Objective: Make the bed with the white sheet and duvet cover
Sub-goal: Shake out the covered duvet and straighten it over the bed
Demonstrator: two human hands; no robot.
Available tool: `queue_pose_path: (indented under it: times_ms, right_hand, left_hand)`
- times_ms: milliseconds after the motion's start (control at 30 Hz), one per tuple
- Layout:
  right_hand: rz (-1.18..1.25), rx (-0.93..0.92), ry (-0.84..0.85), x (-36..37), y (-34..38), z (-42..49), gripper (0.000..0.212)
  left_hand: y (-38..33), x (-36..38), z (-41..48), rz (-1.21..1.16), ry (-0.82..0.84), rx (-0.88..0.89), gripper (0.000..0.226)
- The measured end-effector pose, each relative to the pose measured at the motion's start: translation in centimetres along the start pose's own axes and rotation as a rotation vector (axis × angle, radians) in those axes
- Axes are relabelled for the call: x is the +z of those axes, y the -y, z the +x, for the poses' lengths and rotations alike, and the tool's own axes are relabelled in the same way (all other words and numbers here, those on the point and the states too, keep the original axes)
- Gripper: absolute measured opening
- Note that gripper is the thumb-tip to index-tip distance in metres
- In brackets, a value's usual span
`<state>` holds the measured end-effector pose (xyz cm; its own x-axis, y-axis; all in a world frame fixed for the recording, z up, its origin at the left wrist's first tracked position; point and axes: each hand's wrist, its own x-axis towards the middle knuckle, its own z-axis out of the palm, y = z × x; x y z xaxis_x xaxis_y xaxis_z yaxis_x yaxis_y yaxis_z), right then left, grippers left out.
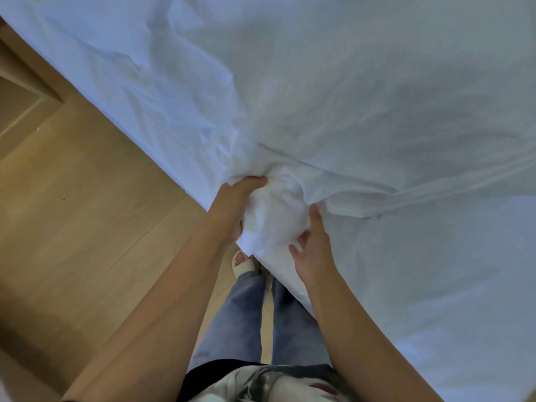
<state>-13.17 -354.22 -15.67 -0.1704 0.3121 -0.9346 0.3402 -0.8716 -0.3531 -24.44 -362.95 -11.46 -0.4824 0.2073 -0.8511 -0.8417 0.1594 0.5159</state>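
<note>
White bedding fills most of the view. The wrinkled duvet cover (290, 82) lies over the bed, and the flat white sheet (464, 271) shows at the lower right. At the bed's near edge a bunched white wad of the fabric (275, 210) sticks out. My left hand (235, 207) grips this wad from the left, fingers curled over its top. My right hand (311, 245) holds the wad from the right and below, thumb up against the fabric. Taut creases run from the wad toward the right.
Light wooden floor (87, 213) lies to the left of the bed. A wooden furniture corner (26, 79) stands at the far left. My legs in blue jeans (246, 314) and a white slipper (243, 264) are close against the bed edge.
</note>
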Motion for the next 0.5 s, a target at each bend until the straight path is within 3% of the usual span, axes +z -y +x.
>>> queue_pose_path:
  times_ms: [67,167,233,300,400,500]
  right_hand:
    - [0.135,0.039,0.229,-0.1,0.9,0.3,0.056]
    - [0.295,-0.023,0.372,0.8,3.6,0.3,0.045]
    - [0.363,-0.056,0.426,1.9,5.2,-0.5,0.04]
    - [0.329,-0.054,0.477,2.4,5.9,-1.5,0.036]
    - [0.144,-0.049,0.43,2.1,5.6,-2.6,0.036]
    - [-0.006,-0.19,0.157,1.8,5.1,-3.0,0.031]
  left_hand:
    - [0.1,-0.1,-1.1,-0.064,0.064,-0.105,0.017]
    - [0.7,-0.7,-2.6,-0.073,0.131,-0.207,0.038]
    - [0.7,-1.0,-3.3,-0.078,0.146,-0.194,0.049]
    - [0.4,-1.1,-3.6,-0.014,0.048,-0.053,0.042]
    - [-0.1,-1.2,-3.4,0.318,-0.175,0.248,0.055]
    - [-0.8,-1.3,-3.6,0.318,-0.186,0.36,0.079]
